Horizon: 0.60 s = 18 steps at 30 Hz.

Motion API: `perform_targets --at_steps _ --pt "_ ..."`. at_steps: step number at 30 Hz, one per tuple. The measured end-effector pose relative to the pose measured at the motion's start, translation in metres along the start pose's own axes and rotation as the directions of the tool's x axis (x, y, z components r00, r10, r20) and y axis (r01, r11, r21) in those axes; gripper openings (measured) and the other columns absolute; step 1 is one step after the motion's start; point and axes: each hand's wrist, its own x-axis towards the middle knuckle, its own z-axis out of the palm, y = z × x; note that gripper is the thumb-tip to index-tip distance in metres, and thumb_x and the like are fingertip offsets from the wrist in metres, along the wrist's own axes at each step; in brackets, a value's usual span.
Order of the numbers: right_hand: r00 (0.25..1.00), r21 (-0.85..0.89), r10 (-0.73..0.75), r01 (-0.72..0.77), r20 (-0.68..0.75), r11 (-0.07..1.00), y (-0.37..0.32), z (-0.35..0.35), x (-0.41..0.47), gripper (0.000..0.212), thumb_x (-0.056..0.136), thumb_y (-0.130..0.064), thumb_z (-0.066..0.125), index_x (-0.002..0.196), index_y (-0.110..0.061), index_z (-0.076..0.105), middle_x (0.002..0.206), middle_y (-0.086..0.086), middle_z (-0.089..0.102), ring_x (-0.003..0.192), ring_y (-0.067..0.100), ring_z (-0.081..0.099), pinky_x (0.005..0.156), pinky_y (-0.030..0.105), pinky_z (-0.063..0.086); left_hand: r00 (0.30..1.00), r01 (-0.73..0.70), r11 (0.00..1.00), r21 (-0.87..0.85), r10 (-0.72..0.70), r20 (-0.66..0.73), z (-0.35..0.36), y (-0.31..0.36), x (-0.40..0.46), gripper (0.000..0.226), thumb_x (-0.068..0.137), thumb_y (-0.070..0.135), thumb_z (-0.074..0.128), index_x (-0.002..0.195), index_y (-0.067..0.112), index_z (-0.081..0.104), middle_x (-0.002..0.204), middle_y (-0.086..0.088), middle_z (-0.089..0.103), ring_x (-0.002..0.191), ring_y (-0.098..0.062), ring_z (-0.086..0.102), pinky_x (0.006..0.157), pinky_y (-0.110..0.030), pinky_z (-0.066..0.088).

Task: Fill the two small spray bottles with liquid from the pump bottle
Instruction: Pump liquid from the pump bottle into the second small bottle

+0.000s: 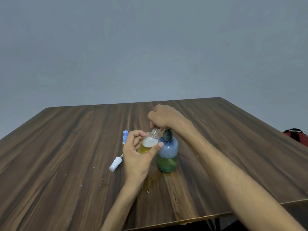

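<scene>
No words, labels or numbers can be read on the bottles, the caps or the table.

The one camera sits on my head, looking forward and down across the table [70, 147] toward its far edge and the grey wall [150, 47] (wide-angle, so edges splay), near my forearms.

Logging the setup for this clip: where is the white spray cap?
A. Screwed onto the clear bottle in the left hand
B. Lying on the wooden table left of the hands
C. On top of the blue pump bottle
B: the white plastic spray cap lies on its side on the dark wooden table, while the clear small bottle's threaded neck is bare.
</scene>
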Motion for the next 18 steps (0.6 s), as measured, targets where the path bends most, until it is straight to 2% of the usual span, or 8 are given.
perform_targets --at_steps 3,6,10,14,18 --pt "1.000 0.003 0.002 -0.002 0.007 1.000 0.003 0.008 -0.001 0.040 0.087 -0.029 0.041 0.089 -0.011 0.076 0.084 0.005 0.075 0.084 0.029 0.072 0.073 0.038 0.055 1.000 -0.007 1.000 0.020 0.007 -0.001 0.001 0.000 -0.001 0.052 0.067 0.007 0.099 0.103 0.015 0.063 0.102 -0.006 0.077 0.101 -0.025 0.076 0.092 -0.036 0.061" --pt "1.000 -0.007 0.004 -0.005 -0.031 1.000 0.004 0.009 -0.002 0.036 0.089 -0.029 0.044 0.091 -0.012 0.076 0.086 0.004 0.074 0.080 0.025 0.068 0.067 0.034 0.048 1.000 0.003 1.000 0.027 -0.002 -0.007 0.001 0.004 -0.002 0.049 0.069 0.001 0.096 0.103 0.013 0.063 0.102 -0.008 0.077 0.101 -0.024 0.076 0.091 -0.035 0.061" --pt "0.999 0.026 -0.017 0.018 -0.034 0.999 0.001 0.000 0.000 0.035 0.086 -0.028 0.045 0.085 -0.013 0.078 0.083 0.001 0.077 0.080 0.024 0.072 0.077 0.036 0.057 1.000 0.015 0.999 0.031 -0.015 -0.011 0.002 0.005 -0.002 0.049 0.068 0.000 0.096 0.102 0.014 0.063 0.100 -0.004 0.078 0.097 -0.019 0.076 0.088 -0.029 0.061" --pt "0.999 -0.022 -0.024 0.024 0.030 0.999 0.004 0.008 0.001 0.044 0.081 -0.034 0.037 0.088 -0.013 0.075 0.092 0.004 0.077 0.080 0.025 0.071 0.072 0.038 0.055 1.000 0.020 0.999 0.025 -0.020 0.000 0.001 0.003 -0.001 0.050 0.067 0.001 0.096 0.104 0.011 0.063 0.096 0.000 0.079 0.094 -0.017 0.076 0.086 -0.027 0.061" --pt "1.000 0.004 -0.030 0.030 -0.001 1.000 0.003 0.003 0.001 0.038 0.088 -0.030 0.042 0.092 -0.012 0.075 0.091 0.004 0.076 0.083 0.025 0.072 0.080 0.039 0.057 1.000 0.020 1.000 0.011 -0.020 0.006 0.001 0.006 -0.002 0.052 0.066 0.007 0.097 0.105 0.008 0.063 0.096 -0.002 0.079 0.094 -0.018 0.077 0.085 -0.029 0.062"
